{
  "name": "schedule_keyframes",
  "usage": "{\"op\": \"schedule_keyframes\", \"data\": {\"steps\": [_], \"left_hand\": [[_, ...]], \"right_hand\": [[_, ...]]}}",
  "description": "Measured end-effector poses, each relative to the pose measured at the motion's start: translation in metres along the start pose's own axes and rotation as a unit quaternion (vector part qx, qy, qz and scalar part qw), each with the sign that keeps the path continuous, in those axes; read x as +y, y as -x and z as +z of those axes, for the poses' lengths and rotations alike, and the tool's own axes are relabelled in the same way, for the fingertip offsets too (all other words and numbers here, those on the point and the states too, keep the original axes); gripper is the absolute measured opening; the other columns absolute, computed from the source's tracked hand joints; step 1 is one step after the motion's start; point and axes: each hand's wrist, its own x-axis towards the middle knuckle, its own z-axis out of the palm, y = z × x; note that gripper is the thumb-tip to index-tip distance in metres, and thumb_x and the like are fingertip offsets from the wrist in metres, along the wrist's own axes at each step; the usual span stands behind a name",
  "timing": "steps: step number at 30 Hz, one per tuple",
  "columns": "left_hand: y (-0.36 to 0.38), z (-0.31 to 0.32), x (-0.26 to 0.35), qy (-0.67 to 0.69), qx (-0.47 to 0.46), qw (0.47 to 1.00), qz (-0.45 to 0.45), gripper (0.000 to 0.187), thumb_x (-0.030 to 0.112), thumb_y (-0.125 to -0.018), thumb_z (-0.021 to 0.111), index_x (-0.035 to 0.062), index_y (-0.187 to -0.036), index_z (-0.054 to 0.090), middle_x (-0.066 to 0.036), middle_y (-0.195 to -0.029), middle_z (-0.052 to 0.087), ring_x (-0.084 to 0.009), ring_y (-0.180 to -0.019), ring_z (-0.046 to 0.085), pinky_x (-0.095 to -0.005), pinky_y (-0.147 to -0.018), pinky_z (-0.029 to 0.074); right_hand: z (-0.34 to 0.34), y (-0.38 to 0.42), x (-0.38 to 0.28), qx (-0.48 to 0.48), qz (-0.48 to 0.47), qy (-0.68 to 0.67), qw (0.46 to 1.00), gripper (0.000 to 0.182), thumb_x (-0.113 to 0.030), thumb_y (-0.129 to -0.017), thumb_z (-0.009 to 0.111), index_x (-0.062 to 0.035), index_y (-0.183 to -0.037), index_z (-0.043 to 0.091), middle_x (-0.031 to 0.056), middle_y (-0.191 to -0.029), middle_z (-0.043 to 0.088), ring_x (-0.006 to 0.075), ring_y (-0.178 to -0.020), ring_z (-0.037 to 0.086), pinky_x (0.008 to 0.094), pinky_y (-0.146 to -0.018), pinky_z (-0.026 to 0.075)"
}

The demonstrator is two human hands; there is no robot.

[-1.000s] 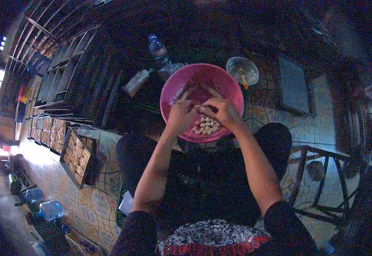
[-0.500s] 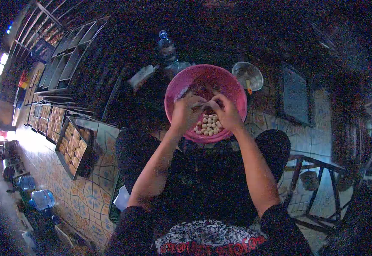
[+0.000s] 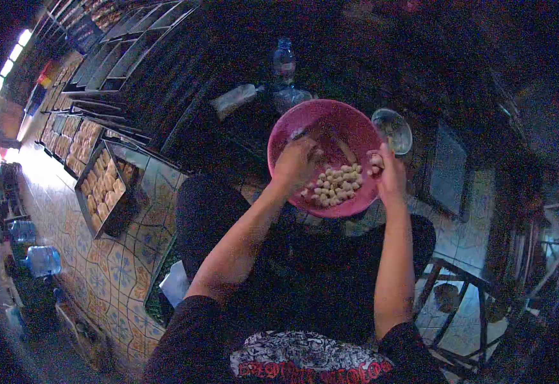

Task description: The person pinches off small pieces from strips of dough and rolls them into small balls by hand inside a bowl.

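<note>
Between hands: pink bowl [image 3: 331, 121]; left hand [image 3: 295, 163] inside; right hand [image 3: 387, 169] at rim

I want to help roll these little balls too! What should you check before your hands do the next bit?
1. Pink bowl sitting level in front of the knees: not ok, it looks tipped.
2. Left hand inside the bowl: ok.
3. Right hand at the bowl's rim, closed on something pale: ok; what it holds, cannot tell.
4. Small pale balls gathered together in the bowl's lower part: ok.
5. Small glass bowl beside the rim, apart from the right hand: ok.
6. Water bottle standing upright behind the bowl: ok.
</note>
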Motion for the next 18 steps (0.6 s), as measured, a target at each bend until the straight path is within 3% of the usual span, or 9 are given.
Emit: {"op": "schedule_keyframes", "data": {"steps": [3,4,6,9,13,14,15,17,18], "left_hand": [[0.003,0.021,-0.023,0.133,0.031,0.989,-0.049,0.025,0.011,-0.089,0.060,-0.0013,-0.110,0.063,-0.025,-0.110,0.067,-0.0427,-0.101,0.066,-0.0515,-0.086,0.053],[0.004,0.018,-0.019,0.134,0.033,0.989,-0.046,0.025,0.011,-0.089,0.060,-0.0013,-0.110,0.063,-0.025,-0.110,0.067,-0.0427,-0.101,0.066,-0.0515,-0.086,0.053],[0.009,0.016,-0.016,-0.176,-0.129,0.971,-0.094,0.028,0.007,-0.089,0.055,-0.0019,-0.115,0.063,-0.027,-0.115,0.066,-0.0435,-0.103,0.066,-0.0521,-0.086,0.055],[0.010,0.016,-0.018,-0.141,-0.092,0.982,-0.086,0.032,0.004,-0.089,0.052,-0.0004,-0.118,0.063,-0.027,-0.118,0.065,-0.0452,-0.104,0.066,-0.0518,-0.088,0.057],[0.002,0.003,0.009,-0.152,-0.122,0.974,-0.119,0.030,0.009,-0.090,0.059,0.0017,-0.119,0.066,-0.024,-0.117,0.068,-0.0425,-0.104,0.067,-0.0477,-0.089,0.056],[0.000,-0.007,0.020,-0.044,-0.096,0.993,-0.055,0.029,0.014,-0.091,0.063,0.0028,-0.117,0.069,-0.022,-0.115,0.069,-0.0402,-0.104,0.068,-0.0454,-0.090,0.055],[0.000,-0.015,0.029,0.064,-0.069,0.995,0.011,0.028,0.018,-0.091,0.067,0.0039,-0.115,0.071,-0.020,-0.112,0.071,-0.0378,-0.103,0.069,-0.0432,-0.090,0.054],[0.005,-0.015,0.037,0.108,-0.067,0.992,0.013,0.031,0.026,-0.089,0.073,0.0044,-0.111,0.074,-0.016,-0.110,0.073,-0.0332,-0.100,0.070,-0.0404,-0.089,0.053],[0.007,-0.010,0.037,0.091,-0.060,0.994,-0.007,0.031,0.026,-0.089,0.074,0.0046,-0.111,0.074,-0.016,-0.109,0.073,-0.0324,-0.099,0.070,-0.0403,-0.089,0.053]], "right_hand": [[0.011,0.016,-0.033,0.026,0.023,0.003,0.999,0.034,-0.028,-0.100,0.063,0.0012,-0.116,0.069,0.0056,-0.095,0.072,0.0104,-0.079,0.066,0.0252,-0.066,0.052],[0.016,0.015,-0.023,0.030,-0.023,0.038,0.999,0.035,-0.027,-0.099,0.066,0.0015,-0.117,0.069,0.0057,-0.095,0.072,0.0108,-0.081,0.066,0.0255,-0.071,0.053],[0.022,0.015,-0.020,0.039,-0.070,0.117,0.990,0.034,-0.026,-0.095,0.072,0.0004,-0.116,0.071,0.0058,-0.095,0.073,0.0118,-0.088,0.067,0.0277,-0.083,0.053],[0.031,0.023,-0.041,-0.015,-0.024,0.182,0.983,0.035,-0.033,-0.093,0.073,-0.0026,-0.110,0.073,0.0084,-0.108,0.073,0.0178,-0.102,0.066,0.0356,-0.094,0.051],[0.039,0.023,-0.035,0.002,-0.045,0.324,0.945,0.037,-0.039,-0.093,0.070,-0.0027,-0.100,0.074,0.0137,-0.101,0.074,0.0280,-0.091,0.070,0.0387,-0.089,0.052],[0.038,0.019,-0.019,0.023,-0.080,0.340,0.937,0.032,-0.033,-0.093,0.069,-0.0011,-0.097,0.073,0.0162,-0.106,0.073,0.0325,-0.096,0.068,0.0414,-0.089,0.051],[0.042,0.021,-0.017,0.027,-0.083,0.339,0.937,0.032,-0.033,-0.093,0.069,-0.0011,-0.097,0.073,0.0162,-0.106,0.073,0.0325,-0.096,0.068,0.0414,-0.089,0.051],[0.048,0.023,-0.011,-0.014,-0.164,0.406,0.899,0.024,-0.020,-0.098,0.063,0.0038,-0.096,0.069,0.0136,-0.089,0.072,0.0260,-0.083,0.070,0.0396,-0.073,0.050],[0.047,0.023,0.001,-0.048,-0.199,0.410,0.889,0.022,-0.016,-0.099,0.060,0.0020,-0.107,0.069,0.0161,-0.103,0.073,0.0304,-0.099,0.070,0.0395,-0.083,0.052]]}}
